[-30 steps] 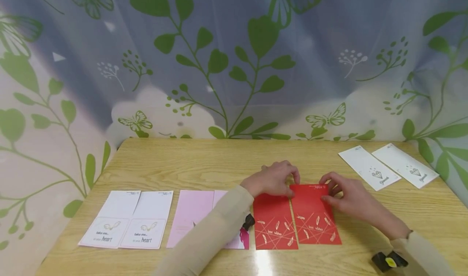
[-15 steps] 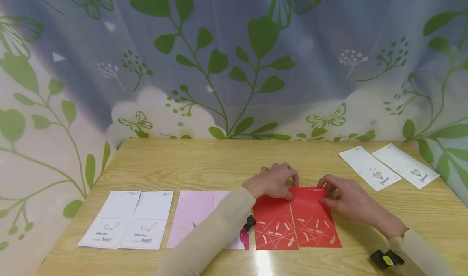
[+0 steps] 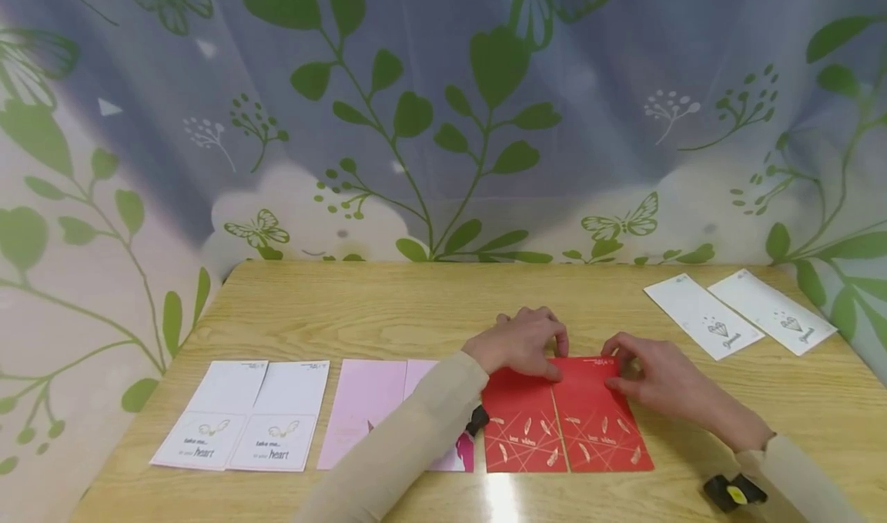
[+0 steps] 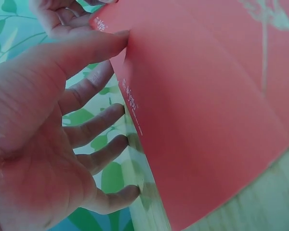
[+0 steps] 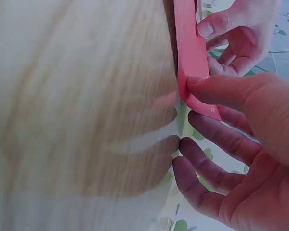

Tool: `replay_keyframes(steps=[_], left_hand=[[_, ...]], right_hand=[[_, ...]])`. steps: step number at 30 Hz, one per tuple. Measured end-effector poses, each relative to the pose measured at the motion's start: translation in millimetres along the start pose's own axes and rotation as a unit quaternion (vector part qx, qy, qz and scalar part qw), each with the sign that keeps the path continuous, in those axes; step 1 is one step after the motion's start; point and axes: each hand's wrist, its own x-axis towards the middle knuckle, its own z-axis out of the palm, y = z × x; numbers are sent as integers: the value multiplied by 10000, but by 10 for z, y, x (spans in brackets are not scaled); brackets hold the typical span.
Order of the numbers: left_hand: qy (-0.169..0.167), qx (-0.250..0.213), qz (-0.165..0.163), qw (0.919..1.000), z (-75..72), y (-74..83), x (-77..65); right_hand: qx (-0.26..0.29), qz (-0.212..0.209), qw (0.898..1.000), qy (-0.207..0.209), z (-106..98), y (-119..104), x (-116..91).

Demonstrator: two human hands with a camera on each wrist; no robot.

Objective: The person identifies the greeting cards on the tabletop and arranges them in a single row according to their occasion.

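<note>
Two red envelopes with gold feather print lie side by side, the left red envelope (image 3: 524, 423) and the right red envelope (image 3: 597, 407). My left hand (image 3: 521, 343) reaches over the left one. Its thumb and index finger pinch the top edge near the seam, at the right envelope's upper left corner. In the left wrist view the thumb presses on the red paper (image 4: 183, 110) and the other fingers spread past its edge. My right hand (image 3: 668, 373) pinches the right envelope's upper right corner. The right wrist view shows that envelope's end (image 5: 191, 53) bent up slightly under my thumb.
On the left lie two white envelopes (image 3: 239, 430) printed with wings. Between them and the red ones are two pink envelopes (image 3: 367, 400), partly hidden by my left sleeve. Two white diamond-print envelopes (image 3: 703, 315) lie slanted at the back right. A patterned curtain (image 3: 443, 161) hangs behind the wooden table (image 3: 360, 300).
The right red envelope has slid toward me, and its bottom edge now lines up with the left one's. Both hands moved slightly with it, keeping their pinch.
</note>
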Motion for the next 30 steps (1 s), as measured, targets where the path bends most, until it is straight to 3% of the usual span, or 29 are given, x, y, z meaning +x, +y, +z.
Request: replay_keyframes(steps=[8, 30], left_hand=[[-1, 46, 53, 10000, 28, 20, -5], [53, 22, -74, 10000, 8, 5, 28]], right_hand=[[-10, 149, 9998, -104, 25, -4, -34], [-14, 48, 9999, -138, 3, -6, 20]])
